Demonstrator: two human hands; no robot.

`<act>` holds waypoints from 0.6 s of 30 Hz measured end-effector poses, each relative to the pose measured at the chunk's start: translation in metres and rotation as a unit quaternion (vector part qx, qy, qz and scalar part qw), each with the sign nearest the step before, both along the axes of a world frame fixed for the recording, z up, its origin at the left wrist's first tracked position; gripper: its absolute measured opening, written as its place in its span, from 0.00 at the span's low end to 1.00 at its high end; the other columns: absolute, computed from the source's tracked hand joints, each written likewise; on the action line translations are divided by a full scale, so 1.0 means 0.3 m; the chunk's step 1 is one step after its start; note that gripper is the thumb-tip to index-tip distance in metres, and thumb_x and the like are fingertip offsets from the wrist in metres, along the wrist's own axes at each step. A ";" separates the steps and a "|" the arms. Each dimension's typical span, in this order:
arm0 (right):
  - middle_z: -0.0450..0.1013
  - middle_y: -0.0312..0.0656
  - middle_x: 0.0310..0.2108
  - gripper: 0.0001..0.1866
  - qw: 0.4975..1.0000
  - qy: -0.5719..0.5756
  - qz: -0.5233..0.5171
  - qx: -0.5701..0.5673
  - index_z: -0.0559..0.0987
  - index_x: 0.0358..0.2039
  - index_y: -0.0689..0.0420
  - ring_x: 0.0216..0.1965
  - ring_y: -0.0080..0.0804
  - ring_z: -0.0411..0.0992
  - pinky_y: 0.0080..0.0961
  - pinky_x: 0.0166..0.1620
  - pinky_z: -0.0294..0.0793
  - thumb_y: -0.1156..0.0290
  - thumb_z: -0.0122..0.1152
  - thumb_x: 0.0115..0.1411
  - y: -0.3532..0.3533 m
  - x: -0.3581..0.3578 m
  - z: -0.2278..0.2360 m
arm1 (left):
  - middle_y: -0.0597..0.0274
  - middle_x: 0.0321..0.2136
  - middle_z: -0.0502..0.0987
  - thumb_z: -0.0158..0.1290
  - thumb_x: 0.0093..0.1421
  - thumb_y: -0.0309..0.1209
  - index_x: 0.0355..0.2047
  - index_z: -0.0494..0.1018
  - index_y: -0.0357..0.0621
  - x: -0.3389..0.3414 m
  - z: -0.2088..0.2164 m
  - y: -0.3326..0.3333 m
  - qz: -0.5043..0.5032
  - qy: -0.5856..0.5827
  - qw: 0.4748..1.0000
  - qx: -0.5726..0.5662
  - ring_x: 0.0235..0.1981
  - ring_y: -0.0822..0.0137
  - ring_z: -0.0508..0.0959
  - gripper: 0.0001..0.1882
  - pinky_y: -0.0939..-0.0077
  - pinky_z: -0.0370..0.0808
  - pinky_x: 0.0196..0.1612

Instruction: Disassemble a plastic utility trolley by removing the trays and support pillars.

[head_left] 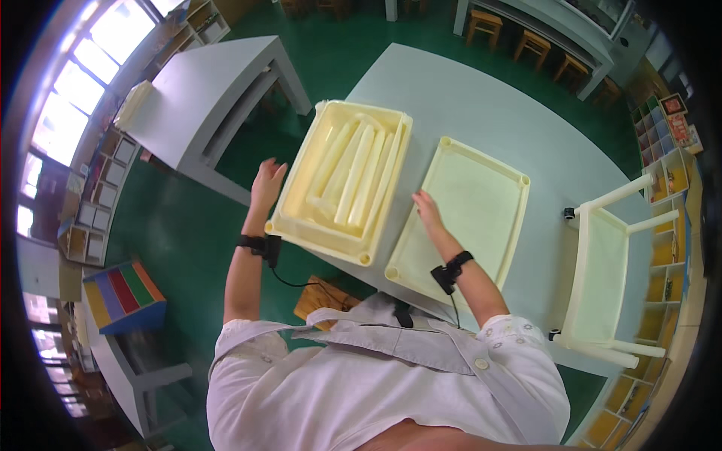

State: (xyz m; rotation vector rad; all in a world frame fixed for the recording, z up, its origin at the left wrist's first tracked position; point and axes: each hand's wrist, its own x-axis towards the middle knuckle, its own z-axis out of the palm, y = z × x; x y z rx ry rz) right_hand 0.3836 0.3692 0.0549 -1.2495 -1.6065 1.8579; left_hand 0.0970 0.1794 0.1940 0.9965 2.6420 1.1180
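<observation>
Tubes (354, 180) inside a cream tub (320, 240), left hand (268, 183) alongside

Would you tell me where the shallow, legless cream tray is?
In the head view, the shallow tray lies on the grey table right of centre, between the deep tub and the legged tray, by the right hand.

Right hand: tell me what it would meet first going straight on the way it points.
Most likely the right side of the cream tub, just ahead and leftward of the right hand. Depth is unclear in this view; if high enough, it might pass over the rim instead.
</observation>
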 end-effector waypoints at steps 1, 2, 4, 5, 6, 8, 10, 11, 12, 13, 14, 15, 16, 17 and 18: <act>0.65 0.41 0.45 0.26 1.000 0.013 0.017 -0.005 0.62 0.50 0.59 0.49 0.27 0.60 0.29 0.51 0.56 0.55 0.46 0.56 -0.023 -0.066 -0.040 | 0.49 0.43 0.69 0.45 0.53 0.51 0.48 0.62 0.39 -0.098 -0.033 -0.022 0.038 -0.078 0.990 -0.113 0.45 0.57 0.69 0.30 0.67 0.67 0.43; 0.60 0.48 0.50 0.32 0.999 0.016 -0.034 -0.001 0.57 0.52 0.63 0.53 0.33 0.56 0.28 0.55 0.52 0.52 0.44 0.55 -0.054 -0.130 -0.079 | 0.49 0.47 0.66 0.43 0.53 0.54 0.50 0.60 0.39 -0.164 -0.086 -0.037 0.020 -0.179 0.973 -0.142 0.47 0.56 0.66 0.33 0.64 0.64 0.46; 0.54 0.54 0.55 0.37 0.995 0.029 -0.093 0.008 0.53 0.55 0.68 0.57 0.40 0.51 0.26 0.58 0.47 0.49 0.43 0.55 -0.071 -0.214 -0.143 | 0.49 0.51 0.61 0.40 0.53 0.57 0.52 0.57 0.39 -0.257 -0.200 -0.064 -0.008 -0.371 0.905 -0.211 0.51 0.55 0.62 0.37 0.58 0.60 0.49; 0.50 0.51 0.57 0.37 0.996 0.068 -0.046 -0.016 0.51 0.55 0.67 0.59 0.38 0.47 0.27 0.59 0.44 0.49 0.40 0.56 -0.077 -0.234 -0.170 | 0.50 0.53 0.59 0.39 0.54 0.58 0.53 0.56 0.38 -0.298 -0.254 -0.067 -0.027 -0.426 0.869 -0.250 0.52 0.54 0.59 0.38 0.55 0.58 0.50; 0.46 0.49 0.59 0.38 0.993 0.106 0.003 -0.043 0.49 0.56 0.66 0.60 0.37 0.42 0.29 0.59 0.41 0.48 0.38 0.57 -0.083 -0.254 -0.195 | 0.51 0.52 0.59 0.39 0.53 0.58 0.53 0.55 0.37 -0.311 -0.316 -0.063 -0.074 -0.464 0.863 -0.185 0.53 0.55 0.58 0.39 0.57 0.59 0.50; 0.46 0.49 0.59 0.37 0.990 0.133 -0.008 -0.042 0.48 0.56 0.67 0.60 0.37 0.42 0.28 0.59 0.41 0.48 0.37 0.57 -0.100 -0.268 -0.237 | 0.52 0.52 0.59 0.40 0.52 0.58 0.53 0.55 0.36 -0.338 -0.419 -0.044 -0.133 -0.493 0.848 -0.143 0.53 0.56 0.57 0.40 0.59 0.59 0.50; 0.46 0.50 0.59 0.37 0.989 0.140 -0.038 -0.022 0.48 0.56 0.67 0.60 0.37 0.42 0.28 0.59 0.41 0.48 0.37 0.58 -0.118 -0.277 -0.267 | 0.50 0.46 0.63 0.38 0.55 0.55 0.52 0.57 0.38 -0.348 -0.495 -0.011 -0.216 -0.330 0.907 -0.148 0.49 0.62 0.60 0.35 0.64 0.60 0.51; 0.46 0.50 0.59 0.37 0.989 0.139 -0.054 -0.012 0.47 0.57 0.67 0.60 0.37 0.42 0.28 0.59 0.41 0.48 0.37 0.58 -0.129 -0.281 -0.277 | 0.50 0.46 0.63 0.38 0.55 0.55 0.52 0.57 0.38 -0.347 -0.522 -0.004 -0.215 -0.349 0.900 -0.149 0.49 0.62 0.60 0.35 0.64 0.60 0.51; 0.46 0.50 0.59 0.37 0.988 0.136 -0.071 -0.001 0.47 0.57 0.67 0.60 0.37 0.42 0.27 0.59 0.41 0.48 0.37 0.58 -0.138 -0.286 -0.283 | 0.52 0.45 0.63 0.38 0.56 0.53 0.51 0.58 0.38 -0.339 -0.545 0.002 -0.184 -0.376 0.898 -0.138 0.48 0.62 0.61 0.33 0.67 0.62 0.49; 0.45 0.50 0.59 0.37 0.987 0.139 -0.080 0.008 0.47 0.57 0.67 0.60 0.38 0.42 0.27 0.59 0.41 0.49 0.37 0.58 -0.146 -0.291 -0.284 | 0.53 0.45 0.64 0.39 0.57 0.50 0.50 0.58 0.37 -0.342 -0.555 0.012 -0.171 -0.388 0.897 -0.129 0.47 0.63 0.63 0.31 0.69 0.64 0.48; 0.45 0.51 0.59 0.37 0.986 0.144 -0.086 0.012 0.47 0.57 0.67 0.60 0.38 0.42 0.27 0.59 0.41 0.49 0.37 0.58 -0.154 -0.295 -0.281 | 0.55 0.44 0.65 0.40 0.58 0.46 0.49 0.61 0.37 -0.328 -0.566 0.004 -0.088 -0.343 0.927 -0.125 0.43 0.66 0.66 0.27 0.71 0.67 0.45; 0.45 0.51 0.59 0.37 0.985 0.147 -0.091 0.014 0.46 0.57 0.67 0.60 0.38 0.42 0.27 0.59 0.41 0.49 0.37 0.58 -0.159 -0.299 -0.272 | 0.55 0.44 0.65 0.40 0.58 0.46 0.49 0.61 0.37 -0.330 -0.565 0.004 -0.061 -0.350 0.924 -0.143 0.43 0.66 0.66 0.27 0.71 0.67 0.45; 0.45 0.51 0.59 0.37 0.984 0.149 -0.096 0.019 0.46 0.57 0.67 0.61 0.38 0.42 0.26 0.59 0.41 0.49 0.37 0.59 -0.162 -0.300 -0.261 | 0.56 0.42 0.67 0.41 0.58 0.46 0.48 0.62 0.37 -0.322 -0.566 -0.003 -0.076 -0.359 0.927 -0.083 0.41 0.68 0.68 0.26 0.73 0.67 0.43; 0.45 0.51 0.59 0.37 0.983 0.152 -0.103 0.026 0.46 0.57 0.67 0.61 0.38 0.42 0.26 0.59 0.41 0.49 0.36 0.59 -0.161 -0.299 -0.246 | 0.57 0.40 0.68 0.42 0.58 0.45 0.47 0.64 0.38 -0.323 -0.561 -0.006 -0.107 -0.376 0.920 -0.039 0.39 0.70 0.70 0.24 0.75 0.68 0.42; 0.45 0.51 0.59 0.37 0.981 0.155 -0.109 0.034 0.46 0.57 0.67 0.61 0.38 0.42 0.26 0.59 0.41 0.49 0.36 0.59 -0.160 -0.296 -0.229 | 0.57 0.40 0.68 0.42 0.58 0.45 0.47 0.64 0.38 -0.324 -0.554 -0.010 -0.107 -0.367 0.924 -0.023 0.39 0.70 0.70 0.24 0.75 0.68 0.42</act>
